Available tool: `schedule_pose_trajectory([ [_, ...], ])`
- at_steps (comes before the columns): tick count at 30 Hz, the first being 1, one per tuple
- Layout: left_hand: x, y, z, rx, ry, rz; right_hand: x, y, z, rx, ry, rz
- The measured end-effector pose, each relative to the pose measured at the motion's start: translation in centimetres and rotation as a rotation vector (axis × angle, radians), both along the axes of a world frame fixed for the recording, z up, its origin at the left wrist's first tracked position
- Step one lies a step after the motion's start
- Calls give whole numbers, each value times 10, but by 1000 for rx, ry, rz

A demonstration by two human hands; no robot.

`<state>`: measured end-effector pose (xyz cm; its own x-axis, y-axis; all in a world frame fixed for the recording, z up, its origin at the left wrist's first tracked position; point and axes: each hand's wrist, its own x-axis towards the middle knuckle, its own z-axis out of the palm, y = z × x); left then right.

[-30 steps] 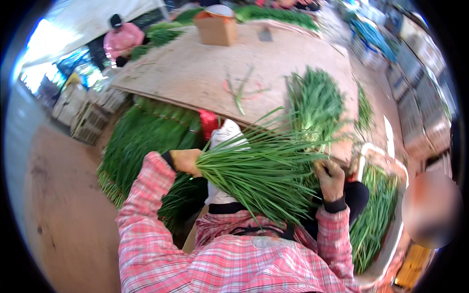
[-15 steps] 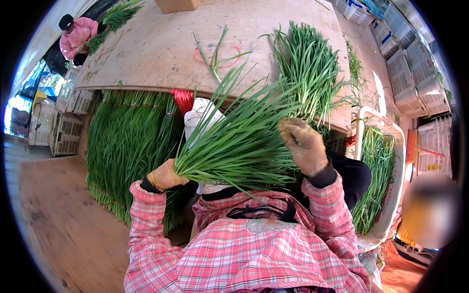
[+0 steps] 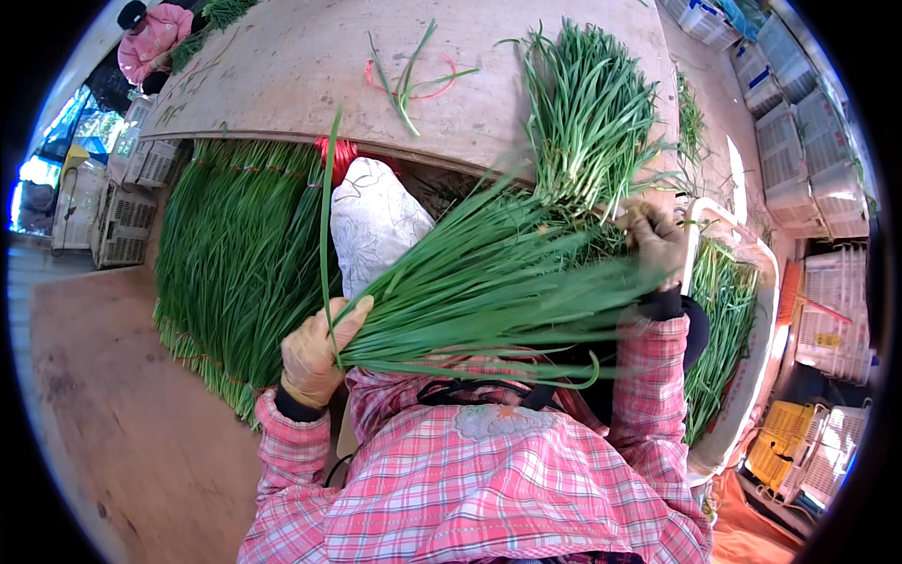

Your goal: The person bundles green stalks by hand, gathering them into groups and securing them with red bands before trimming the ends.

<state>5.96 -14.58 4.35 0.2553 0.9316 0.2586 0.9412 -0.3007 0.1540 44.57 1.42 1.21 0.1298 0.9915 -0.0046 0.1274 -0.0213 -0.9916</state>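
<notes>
Held bunch: While its gathered end sits in the left hand (image 3: 318, 357), the bunch of long green leaves (image 3: 489, 282) fans across the lap toward the right.
Left fingers: closed firmly around that end, one long leaf rising apart from the rest.
Right hand (image 3: 655, 246): fingers curled, beside the leaf tips and the tabletop pile; blurred, so I cannot tell whether they grip anything.
Table (image 3: 282, 80): pale, worn wood, spotted with small marks.
Room: a brown board (image 3: 113, 404) lies at left; light enters at the far left.
Counts: one tabletop pile (image 3: 592, 113), one thin red string (image 3: 453, 68) near a few loose leaves (image 3: 404, 89), one white tub (image 3: 769, 310) containing more greens, one yellow crate (image 3: 780, 442), one co-worker (image 3: 152, 42) in pink.
Under the table: tied bunches (image 3: 249, 244) packed too tightly to count, beside a red bundle (image 3: 338, 160) and a white patterned cloth (image 3: 376, 216).
In the way: the fanned leaves hide part of the cloth and lap.
Right edge: stacked white crates (image 3: 817, 169).
</notes>
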Motion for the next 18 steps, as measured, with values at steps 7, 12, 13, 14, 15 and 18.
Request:
schedule_pose_trajectory([
  [7,-18,15,-1,109,189,-16,-12,-2,7,34,7,194],
  [12,-24,19,-31,137,216,0,-27,-16,-12,-51,75,301],
  [13,-23,20,-34,169,228,1,-29,-17,-10,-37,58,309],
  [14,-24,20,-37,179,227,0,-32,-16,-6,-24,40,319],
  [15,-26,20,-39,171,215,6,-36,-16,-2,-10,23,330],
  [18,-29,21,-44,165,181,11,-58,-12,-10,13,-152,459],
])
